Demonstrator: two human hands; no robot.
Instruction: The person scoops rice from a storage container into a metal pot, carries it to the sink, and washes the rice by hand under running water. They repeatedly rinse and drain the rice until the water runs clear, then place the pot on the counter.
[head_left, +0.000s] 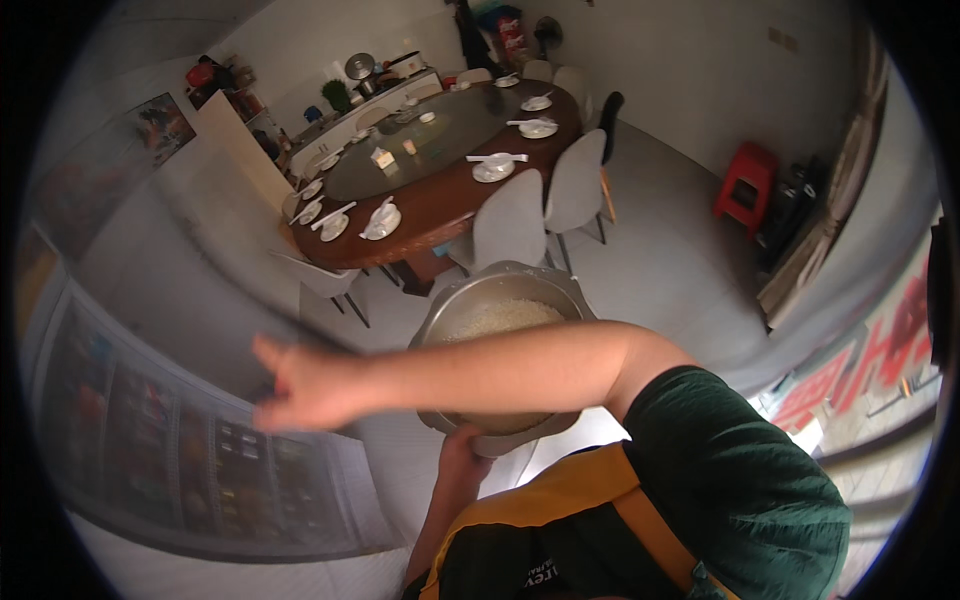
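Note:
A metal pot (441, 319) with a wavy rim is held in front of my body. Pale grains that look like uncooked rice (517, 313) lie inside it. My left hand (466, 459) grips the near lower side of the pot, its fingers partly hidden beneath. My right forearm crosses over the pot and covers much of its inside. Beyond the pot's left side, my right hand (311, 386) is stretched out, blurred, with fingers apart and nothing visible in it. It is nearest to a glass-fronted display fridge (187, 450).
Ahead is a large oval wooden dining table (420, 240) with wrapped place settings (493, 166) and grey chairs (511, 217) around it. A red plastic stool (746, 187) stands by the right wall, near a curtain (832, 225). Along the back runs a counter (322, 146) with cookware.

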